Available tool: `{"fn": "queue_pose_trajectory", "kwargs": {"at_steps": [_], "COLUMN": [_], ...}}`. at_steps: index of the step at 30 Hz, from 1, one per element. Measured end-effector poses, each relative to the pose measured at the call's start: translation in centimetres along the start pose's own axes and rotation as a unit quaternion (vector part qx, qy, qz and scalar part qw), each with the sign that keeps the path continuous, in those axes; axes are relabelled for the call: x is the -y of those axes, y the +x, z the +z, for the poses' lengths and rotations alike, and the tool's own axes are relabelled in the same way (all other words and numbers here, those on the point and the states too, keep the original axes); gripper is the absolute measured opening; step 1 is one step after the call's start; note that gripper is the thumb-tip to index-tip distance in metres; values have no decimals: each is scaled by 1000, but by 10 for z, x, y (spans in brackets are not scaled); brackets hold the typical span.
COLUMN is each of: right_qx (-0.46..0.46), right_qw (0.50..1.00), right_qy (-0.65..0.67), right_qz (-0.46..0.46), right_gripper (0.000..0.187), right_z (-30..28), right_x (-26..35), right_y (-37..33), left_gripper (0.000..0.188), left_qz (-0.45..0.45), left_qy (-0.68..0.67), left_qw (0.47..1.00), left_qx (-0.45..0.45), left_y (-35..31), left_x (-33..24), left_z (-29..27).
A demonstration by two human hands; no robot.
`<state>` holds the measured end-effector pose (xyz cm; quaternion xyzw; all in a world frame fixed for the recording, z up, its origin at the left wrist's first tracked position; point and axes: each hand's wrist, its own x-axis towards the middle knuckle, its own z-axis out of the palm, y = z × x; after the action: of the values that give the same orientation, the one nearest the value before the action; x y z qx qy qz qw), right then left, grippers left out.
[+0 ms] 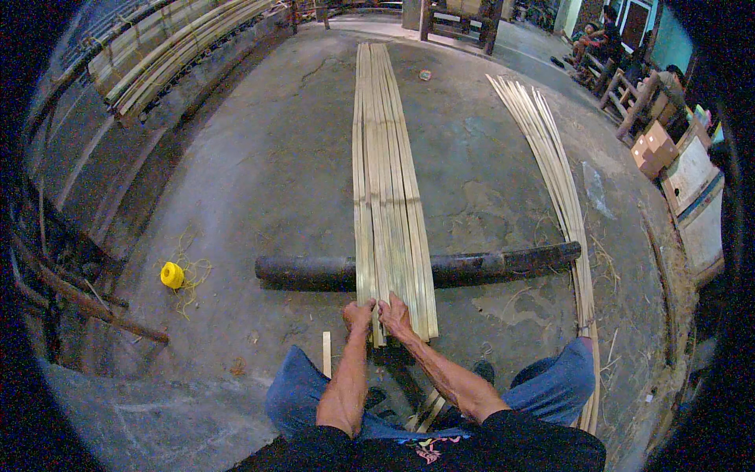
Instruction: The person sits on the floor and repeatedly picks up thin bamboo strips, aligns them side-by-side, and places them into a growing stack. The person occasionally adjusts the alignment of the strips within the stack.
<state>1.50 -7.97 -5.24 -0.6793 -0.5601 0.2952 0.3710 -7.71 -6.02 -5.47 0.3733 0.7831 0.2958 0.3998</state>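
Observation:
Long pale bamboo strips (385,165) lie side by side in front of me, running away across the floor. Their near part rests over a dark, thick pole (307,271) that lies crosswise. At the near ends, my left hand (358,316) is closed on the left edge of the strips. Close beside it, my right hand (395,316) grips strips a little left of the middle, its fingers curled over them. The exact strips inside each hand are partly hidden by the fingers.
More bamboo strips (543,149) lie fanned at the right, over the pole's end. A yellow twine roll (171,275) with loose strands sits at the left. Stacked slats (173,55) stand at the far left. A cardboard box (654,148) and seated people (602,39) are at the right.

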Motion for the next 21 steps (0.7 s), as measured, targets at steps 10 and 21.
{"fn": "queue_pose_trajectory", "kwargs": {"at_steps": [10,21], "right_qx": [64,-7], "right_qw": [991,973], "right_qy": [90,168], "right_qz": [81,156], "right_gripper": [16,16], "right_z": [-21,24], "right_x": [19,-13], "right_y": [24,-5], "left_gripper": [38,37], "left_qz": [26,-3], "left_qy": [46,65], "left_qw": [999,997], "left_qx": [-7,29], "left_y": [39,-1], "left_x": [8,-21], "left_z": [5,-13]}}
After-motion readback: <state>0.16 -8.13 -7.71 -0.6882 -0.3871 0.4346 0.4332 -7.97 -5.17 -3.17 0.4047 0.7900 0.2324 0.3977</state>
